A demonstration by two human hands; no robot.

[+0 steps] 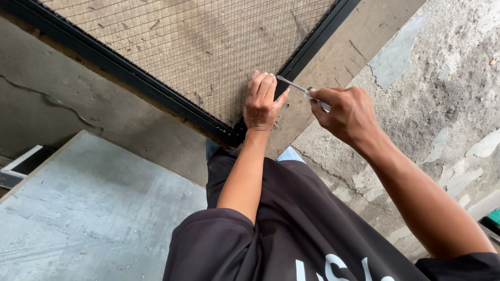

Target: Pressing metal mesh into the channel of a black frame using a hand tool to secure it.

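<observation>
Concrete floor; screwdriver [302,89] in right-hand fingers [324,99], beside left hand [262,103].

Count, from above: two hands of mine, left hand [262,102] and right hand [348,113]. One screwdriver [303,91]. One wire mesh panel [208,47] in one black frame [156,91]. One grey board [88,208]. One concrete floor [442,78].
</observation>
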